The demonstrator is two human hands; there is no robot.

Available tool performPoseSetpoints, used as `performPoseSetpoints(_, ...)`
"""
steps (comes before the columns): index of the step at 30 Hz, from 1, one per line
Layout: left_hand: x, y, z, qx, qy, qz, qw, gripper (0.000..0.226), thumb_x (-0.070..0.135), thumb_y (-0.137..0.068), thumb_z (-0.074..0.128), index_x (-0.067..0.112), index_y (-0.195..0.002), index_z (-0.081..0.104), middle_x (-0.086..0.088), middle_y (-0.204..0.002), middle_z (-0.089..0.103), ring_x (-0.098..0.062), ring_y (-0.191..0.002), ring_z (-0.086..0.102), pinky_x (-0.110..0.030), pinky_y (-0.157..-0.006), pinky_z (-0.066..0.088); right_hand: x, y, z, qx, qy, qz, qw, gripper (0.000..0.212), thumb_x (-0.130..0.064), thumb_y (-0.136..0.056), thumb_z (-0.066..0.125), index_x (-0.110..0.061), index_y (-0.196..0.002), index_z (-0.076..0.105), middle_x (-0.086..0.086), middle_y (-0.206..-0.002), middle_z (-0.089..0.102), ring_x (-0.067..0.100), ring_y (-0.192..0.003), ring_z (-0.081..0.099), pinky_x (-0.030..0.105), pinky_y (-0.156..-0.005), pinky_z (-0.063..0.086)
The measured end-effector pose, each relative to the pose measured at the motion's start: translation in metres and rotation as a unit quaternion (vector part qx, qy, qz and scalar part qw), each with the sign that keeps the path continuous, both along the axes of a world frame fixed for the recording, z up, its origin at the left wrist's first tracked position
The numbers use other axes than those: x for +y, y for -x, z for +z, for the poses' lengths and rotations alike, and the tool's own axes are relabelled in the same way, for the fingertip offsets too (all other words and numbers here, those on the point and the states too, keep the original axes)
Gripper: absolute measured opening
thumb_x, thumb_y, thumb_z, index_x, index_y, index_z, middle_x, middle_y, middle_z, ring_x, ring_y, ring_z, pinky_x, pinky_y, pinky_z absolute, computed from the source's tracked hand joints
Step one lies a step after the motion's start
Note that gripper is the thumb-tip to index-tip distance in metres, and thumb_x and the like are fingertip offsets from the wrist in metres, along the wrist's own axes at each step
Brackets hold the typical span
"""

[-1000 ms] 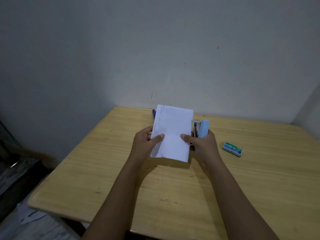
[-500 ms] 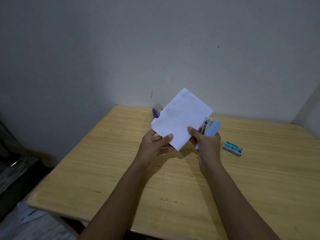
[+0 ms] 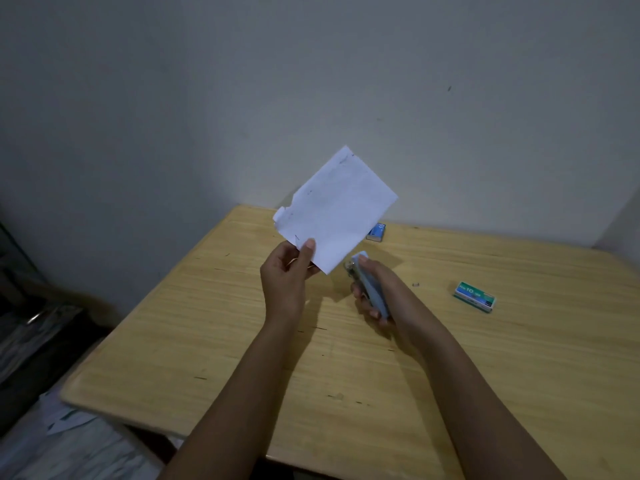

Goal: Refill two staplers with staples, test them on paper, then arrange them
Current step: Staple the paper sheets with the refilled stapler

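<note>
Head view: a wooden table (image 3: 207, 341) set against a grey wall (image 3: 311, 81), with both of the person's forearms reaching in from the bottom edge.
Green staple box (image 3: 474, 296): lies flat on the table to the right, well apart from both hands. It looks closed, and what is inside cannot be seen.
Blue staple box (image 3: 377, 232): sits near the table's far edge, partly hidden behind the paper. Whether it is open, or what it holds, cannot be told.
Blue stapler (image 3: 371, 289): held in the air above the middle of the table. Its long axis runs from near right to far left, with the metal nose raised and pointing away towards the paper's lowest corner. Nose and corner are just beside each other, and contact cannot be told.
Right hand (image 3: 381, 296): clenched round the stapler, thumb on its top near the nose and fingers curled underneath.
Paper (image 3: 337, 209): a white sheet lifted clear of the table and tilted like a diamond. Its long edges run from lower left to upper right, and its left corner is curled.
Left hand (image 3: 285, 284): pinches the paper near its lower edge, thumb on the face towards the camera.
Small metal bit (image 3: 416, 283): lies on the table between the right hand and the green box.
</note>
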State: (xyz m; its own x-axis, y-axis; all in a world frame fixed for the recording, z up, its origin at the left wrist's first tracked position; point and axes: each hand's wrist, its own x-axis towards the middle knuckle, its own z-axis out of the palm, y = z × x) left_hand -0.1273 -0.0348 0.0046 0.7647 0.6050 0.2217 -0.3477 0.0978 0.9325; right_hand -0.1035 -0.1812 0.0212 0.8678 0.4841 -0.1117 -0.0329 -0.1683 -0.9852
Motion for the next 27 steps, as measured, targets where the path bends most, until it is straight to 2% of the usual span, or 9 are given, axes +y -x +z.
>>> performPoseSetpoints(3, -0.002, 0.001, 0.000, -0.001, -0.007, -0.014, 1.000, 0.018, 0.009, -0.087, 0.065, 0.005, -0.070, 0.061, -0.004, -0.068, 0.059, -0.006, -0.068, 0.063, -0.021, -0.064, 0.055, 0.004, 0.003, -0.002, -0.030, -0.014, 0.014, 0.999, 0.042, -0.056, -0.088, 0.043, -0.015, -0.081, 0.048, 0.005, -0.070, 0.051, 0.009, -0.041, 0.037, 0.019, -0.037, 0.026)
performPoseSetpoints(7, -0.003, 0.002, -0.001, 0.006, -0.072, -0.009, 0.997, 0.026, 0.014, -0.085, 0.068, -0.009, -0.075, 0.061, -0.016, -0.070, 0.060, -0.018, -0.070, 0.057, -0.037, -0.070, 0.053, 0.006, 0.007, 0.001, -0.027, -0.046, 0.032, 0.998, 0.038, -0.046, -0.094, 0.042, -0.011, -0.082, 0.049, -0.007, -0.058, 0.052, 0.008, -0.037, 0.034, 0.018, -0.035, 0.025)
performPoseSetpoints(11, -0.003, 0.004, 0.001, 0.014, -0.098, -0.007, 0.995, 0.030, 0.016, -0.086, 0.068, -0.010, -0.072, 0.060, -0.013, -0.065, 0.054, -0.014, -0.064, 0.050, -0.024, -0.062, 0.044, 0.006, 0.007, 0.000, -0.029, -0.059, 0.030, 0.997, 0.035, -0.046, -0.093, 0.043, -0.014, -0.082, 0.051, -0.003, -0.064, 0.053, 0.008, -0.040, 0.037, 0.019, -0.035, 0.027)
performPoseSetpoints(14, -0.002, 0.004, 0.002, 0.023, -0.100, -0.018, 0.995, 0.032, 0.017, -0.086, 0.067, -0.011, -0.072, 0.060, -0.012, -0.064, 0.051, -0.013, -0.063, 0.047, -0.016, -0.058, 0.041, 0.009, 0.006, 0.000, -0.009, -0.088, 0.037, 0.995, 0.028, -0.038, -0.095, 0.043, -0.013, -0.084, 0.051, 0.003, -0.070, 0.052, 0.010, -0.044, 0.044, 0.021, -0.039, 0.031)
performPoseSetpoints(17, -0.002, 0.004, 0.002, 0.021, -0.084, -0.033, 0.996, 0.034, 0.017, -0.086, 0.068, -0.015, -0.076, 0.058, -0.013, -0.068, 0.051, -0.016, -0.066, 0.046, -0.017, -0.059, 0.041, 0.011, 0.005, -0.001, 0.007, -0.112, 0.030, 0.993, 0.024, -0.030, -0.096, 0.043, -0.013, -0.083, 0.052, 0.003, -0.068, 0.052, 0.008, -0.044, 0.046, 0.021, -0.038, 0.031)
performPoseSetpoints(21, -0.002, 0.003, 0.002, 0.020, -0.071, -0.045, 0.996, 0.036, 0.015, -0.085, 0.068, -0.018, -0.077, 0.056, -0.012, -0.070, 0.051, -0.017, -0.067, 0.045, -0.017, -0.060, 0.040, 0.014, 0.004, -0.001, 0.022, -0.120, -0.003, 0.993, 0.024, -0.027, -0.096, 0.044, -0.015, -0.077, 0.049, 0.003, -0.062, 0.045, 0.007, -0.036, 0.035, 0.019, -0.036, 0.027)
performPoseSetpoints(27, -0.002, 0.001, 0.000, 0.034, -0.063, -0.055, 0.996, 0.031, 0.016, -0.085, 0.068, -0.014, -0.082, 0.062, -0.016, -0.076, 0.058, -0.018, -0.073, 0.052, -0.027, -0.070, 0.045, 0.017, 0.003, -0.001, 0.019, -0.113, -0.047, 0.992, 0.024, -0.026, -0.094, 0.048, -0.015, -0.073, 0.051, 0.003, -0.056, 0.043, 0.008, -0.032, 0.030, 0.019, -0.034, 0.022)
